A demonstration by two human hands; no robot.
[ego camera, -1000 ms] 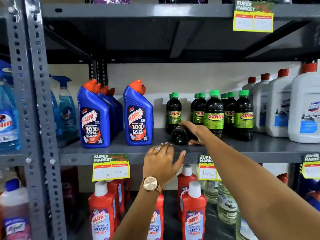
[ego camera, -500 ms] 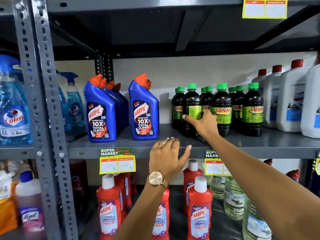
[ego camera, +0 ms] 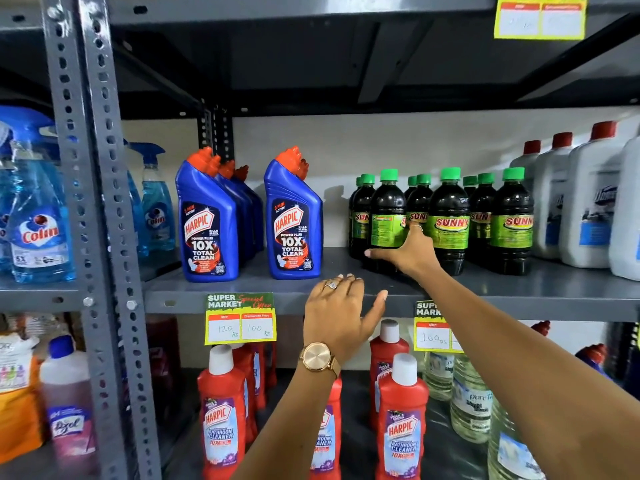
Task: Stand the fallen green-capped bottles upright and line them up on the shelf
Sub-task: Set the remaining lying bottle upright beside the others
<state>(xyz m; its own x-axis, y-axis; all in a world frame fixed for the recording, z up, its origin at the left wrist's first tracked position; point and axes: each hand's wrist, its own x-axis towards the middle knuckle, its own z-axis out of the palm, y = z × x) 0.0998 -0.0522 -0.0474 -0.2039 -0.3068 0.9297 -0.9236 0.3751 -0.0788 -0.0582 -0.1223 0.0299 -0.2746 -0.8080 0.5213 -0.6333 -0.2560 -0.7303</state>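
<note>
Right hand (ego camera: 408, 252) is wrapping low around the upright green-capped bottle (ego camera: 388, 220), steadying it into line; left hand (ego camera: 341, 313), fingers loose, is bracing on the shelf (ego camera: 519, 292) front edge.

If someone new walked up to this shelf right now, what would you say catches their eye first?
Probably the right hand reaching onto the middle shelf, wrapped around an upright green-capped bottle at the front left of the dark Sunny group. Next, the two bright blue Harpic bottles standing to the left of that group. Lower down, the left hand, with a gold watch at the wrist, rests open against the shelf's front edge.
</note>
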